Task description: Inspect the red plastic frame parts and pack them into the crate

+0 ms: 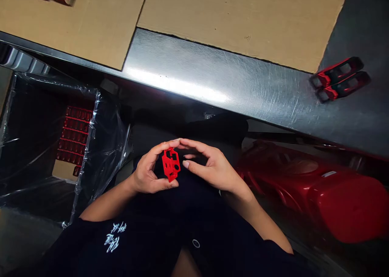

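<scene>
A small red plastic frame part (170, 164) with square cut-outs sits between my hands, in front of my dark shirt. My left hand (148, 169) is shut on it, with the fingers curled around its left side and the thumb under its lower edge. My right hand (211, 167) is beside it, fingers curved and apart. Its thumb is close to the part's right side, and its index fingertip meets my left fingertips above the part.
A brushed-steel table edge (194, 78) runs ahead, partly covered by cardboard sheets (240, 17). Red-and-black parts (338, 79) lie on the steel at right. Left stands a plastic-lined bin (36, 147) holding rows of red parts. A large glossy red moulded shell (316, 192) lies at right.
</scene>
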`<state>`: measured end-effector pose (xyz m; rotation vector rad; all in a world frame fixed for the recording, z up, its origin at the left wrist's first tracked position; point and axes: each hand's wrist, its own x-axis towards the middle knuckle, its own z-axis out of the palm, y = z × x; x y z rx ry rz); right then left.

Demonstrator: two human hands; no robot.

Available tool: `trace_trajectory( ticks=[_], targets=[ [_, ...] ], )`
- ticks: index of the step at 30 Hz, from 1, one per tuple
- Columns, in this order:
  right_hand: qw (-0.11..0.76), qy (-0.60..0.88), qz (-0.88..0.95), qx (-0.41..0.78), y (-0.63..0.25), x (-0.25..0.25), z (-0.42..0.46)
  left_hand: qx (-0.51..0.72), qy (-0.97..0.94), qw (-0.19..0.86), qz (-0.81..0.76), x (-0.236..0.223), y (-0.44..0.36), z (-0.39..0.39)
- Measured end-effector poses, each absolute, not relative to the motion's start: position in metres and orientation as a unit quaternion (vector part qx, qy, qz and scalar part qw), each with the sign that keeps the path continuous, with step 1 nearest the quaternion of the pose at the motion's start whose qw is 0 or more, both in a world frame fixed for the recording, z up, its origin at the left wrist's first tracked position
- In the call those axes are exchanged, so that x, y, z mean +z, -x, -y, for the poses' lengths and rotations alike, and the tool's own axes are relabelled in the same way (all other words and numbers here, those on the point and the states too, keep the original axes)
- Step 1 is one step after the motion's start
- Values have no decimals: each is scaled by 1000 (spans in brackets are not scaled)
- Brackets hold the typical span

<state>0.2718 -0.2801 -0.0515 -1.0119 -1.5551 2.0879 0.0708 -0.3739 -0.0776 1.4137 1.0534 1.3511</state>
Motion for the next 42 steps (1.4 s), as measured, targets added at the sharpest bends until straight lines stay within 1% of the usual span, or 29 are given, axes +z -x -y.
trace_trajectory(
  ticks=[4, 6, 8, 11, 14, 17, 20, 25, 27, 30, 34, 42],
  targets=[
    [144, 394, 523, 742, -274, -54, 281, 535, -572, 445, -435, -79, -70, 375],
    [150, 401, 507, 748, -274, -51, 282, 531, -585, 433, -433, -79, -70, 375],
    [156, 381, 504, 759, -272, -46, 281, 526, -610, 407, -431, -79, -71, 374],
    [130, 339, 526, 769, -268, -40, 281, 515, -643, 366, -432, -77, -74, 372],
    [104, 335, 549, 759, -267, -39, 281, 508, -651, 354, -438, -75, -76, 371],
    [99, 329, 546, 765, -268, -43, 282, 509, -655, 348, -436, -75, -76, 371],
    [104, 308, 503, 800, -269, -48, 283, 519, -631, 378, -436, -77, -76, 374],
    [88, 240, 360, 897, -266, -56, 291, 552, -517, 504, -418, -83, -79, 381],
    [88, 229, 318, 916, -264, -59, 297, 564, -484, 540, -396, -84, -81, 382],
    [115, 265, 311, 905, -259, -60, 305, 569, -462, 569, -373, -86, -82, 380],
    [150, 309, 368, 864, -256, -57, 307, 572, -447, 572, -382, -87, -81, 379],
    [170, 326, 403, 838, -255, -56, 304, 569, -434, 587, -378, -91, -80, 381]
  ],
)
